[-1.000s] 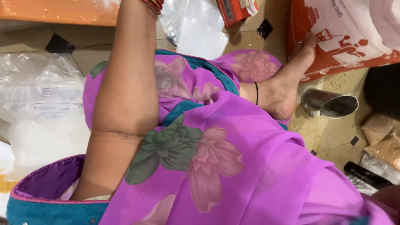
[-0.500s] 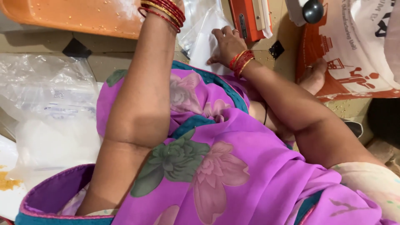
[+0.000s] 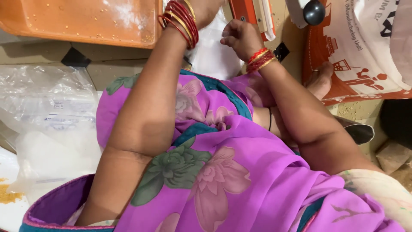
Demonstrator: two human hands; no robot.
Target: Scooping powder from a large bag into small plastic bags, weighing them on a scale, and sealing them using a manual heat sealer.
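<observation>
- My left hand reaches up past the near edge of the clear plastic bag; most of it is cut off by the top of the view, so I cannot tell whether it grips anything.
- My right hand is curled into a loose fist on the right edge of that bag, fingers bent as if pinching the plastic; I judge it is holding the bag, though the pinch itself is hidden.
- The bag lies just beyond my knee, between my two wrists, with the orange tray to its left and the orange sealing tool just to its right.
- As far as I can judge, the work is at an early or middle point: the bag is being handled at its top, and nothing shows it closed or set aside.
- The bag looks thin, pale and glossy, slightly creased, and I cannot see what is in it.
- To the left of the bag, nearer me, more clear plastic bags lie heaped on the floor.
- The tray left of the bag carries a dusting of white powder and scattered small grains.
- Right of the bag sits a printed sack, with my bare foot against it.
</observation>
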